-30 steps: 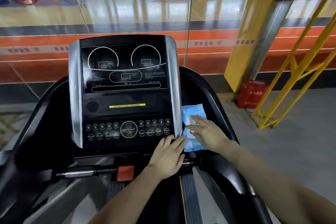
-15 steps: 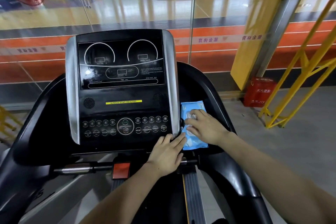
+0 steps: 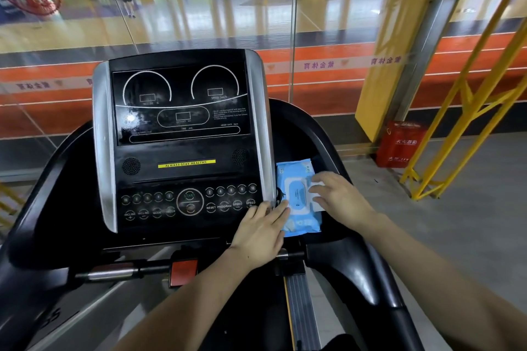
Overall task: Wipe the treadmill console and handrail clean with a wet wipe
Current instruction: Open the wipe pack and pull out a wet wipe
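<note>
Black treadmill console (image 3: 182,145) dead ahead, unlit, yellow strip under the display. Blue wet wipe pack (image 3: 299,199) lying flat just right of it — left hand (image 3: 262,234) flat across the pack's near left corner, right hand (image 3: 339,202) over its right side, fingers (image 3: 319,179) at the white flap. Dark right handrail (image 3: 379,288) curving past; red box (image 3: 400,144) on the floor beyond.

My left hand (image 3: 261,232) lies flat, palm down, fingers straight and close together, pointing forward and a little to the right. Its bare forearm runs back toward me at the lower left. My right hand (image 3: 340,198) sits just to the right of it, palm down too, fingers reaching leftward and only slightly bent, the thumb tucked beneath. That forearm stretches away to the lower right, wrist nearly straight
</note>
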A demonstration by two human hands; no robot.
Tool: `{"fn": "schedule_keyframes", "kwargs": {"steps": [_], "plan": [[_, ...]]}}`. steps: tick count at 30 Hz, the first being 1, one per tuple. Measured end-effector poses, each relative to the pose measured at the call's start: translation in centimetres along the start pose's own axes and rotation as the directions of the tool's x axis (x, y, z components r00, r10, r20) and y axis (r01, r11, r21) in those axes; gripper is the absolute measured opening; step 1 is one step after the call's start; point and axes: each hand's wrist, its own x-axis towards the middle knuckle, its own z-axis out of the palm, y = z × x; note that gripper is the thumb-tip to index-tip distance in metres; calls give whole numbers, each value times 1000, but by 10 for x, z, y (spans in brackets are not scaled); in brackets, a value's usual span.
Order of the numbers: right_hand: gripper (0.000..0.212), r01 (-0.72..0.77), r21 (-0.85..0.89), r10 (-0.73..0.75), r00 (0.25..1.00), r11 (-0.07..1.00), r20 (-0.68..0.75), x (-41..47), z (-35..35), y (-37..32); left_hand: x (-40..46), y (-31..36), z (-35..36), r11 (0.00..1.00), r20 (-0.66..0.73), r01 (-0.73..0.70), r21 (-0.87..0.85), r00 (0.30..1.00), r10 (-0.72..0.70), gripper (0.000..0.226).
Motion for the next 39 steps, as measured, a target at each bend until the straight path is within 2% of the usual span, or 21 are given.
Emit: {"fn": "schedule_keyframes", "kwargs": {"steps": [3, 6, 12, 15, 20, 26, 30, 32, 35, 39], "plan": [[25, 41, 45, -44, 996, 998, 83, 6, 3, -12, 2, 0, 1, 1000, 36, -6, 12, 999, 6, 62], [23, -48, 96, 34, 990, 994, 138, 8, 4, -20, 3, 0, 0, 1000, 34, -11, 13, 999, 11, 61], [25, -28, -42, 37, 972, 999, 233, 13, 0, -29, 2, 2, -1, 1000, 26, 0, 6, 1000, -1, 59], [29, 35, -152, 16, 946, 988, 323, 22, -4, -34, 2, 5, -1, 1000, 26, 3, -8, 1000, -3, 60], [28, 15, -181, 55, 925, 983, 375, 28, -9, -36, 0, 5, -1, 1000, 36, 8, -17, 999, -7, 61], [22, 77, -285, 48, 911, 956, 409, 36, -5, -40, 1, 5, -1, 1000, 26, 3, -15, 1000, -3, 61], [19, 156, -293, -26, 915, 943, 403, 38, -2, -40, 1, 4, -2, 1000, 18, -3, -13, 1000, 4, 61], [10, 184, -290, -66, 925, 939, 374, 36, -2, -38, 1, 4, -3, 1000, 11, -4, -15, 1000, 5, 60], [11, 132, -247, -54, 953, 960, 298, 33, 2, -33, 1, 5, -3, 1000, 0, -4, -9, 1000, 4, 60], [6, -58, -215, 113, 962, 975, 250, 50, 4, -19, 0, 5, 0, 1000, -10, 4, 1, 1000, -4, 58]]}}
